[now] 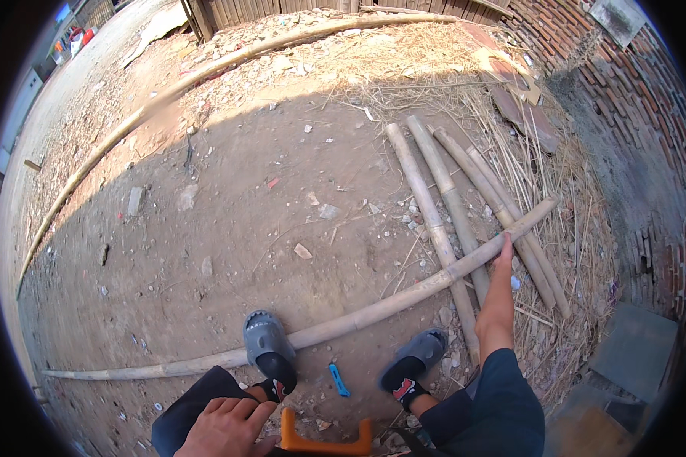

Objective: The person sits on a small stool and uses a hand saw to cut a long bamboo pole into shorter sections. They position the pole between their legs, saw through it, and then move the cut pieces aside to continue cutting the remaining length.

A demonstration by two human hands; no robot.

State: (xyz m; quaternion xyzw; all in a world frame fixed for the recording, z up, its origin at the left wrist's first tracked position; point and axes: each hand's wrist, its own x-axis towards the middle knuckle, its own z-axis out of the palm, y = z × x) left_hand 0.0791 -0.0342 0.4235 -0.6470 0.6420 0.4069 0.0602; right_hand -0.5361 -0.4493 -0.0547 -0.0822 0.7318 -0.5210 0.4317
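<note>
A long bamboo pole (381, 307) runs from the far left to the right, its right part lying across several shorter bamboo pieces (437, 221). My right hand (503, 255) reaches out to the pole near its right end, its straight fingers against the near side. My left foot, in a grey clog (267, 335), stands on or against the pole. Fingers stretched, my left hand (227, 429) rests by my left knee and holds nothing visible. Between my feet lies a blue utility knife (338, 379). An orange U-shaped part (326, 446), perhaps a handle, shows at the lower edge.
Another long bamboo pole (141, 114) curves along the far left side. Straw (411, 57) and a flat reddish slab (522, 118) lie at the far right. A brick wall (633, 91) bounds the right side, with a grey panel (634, 350) near it. Stones dot the dirt.
</note>
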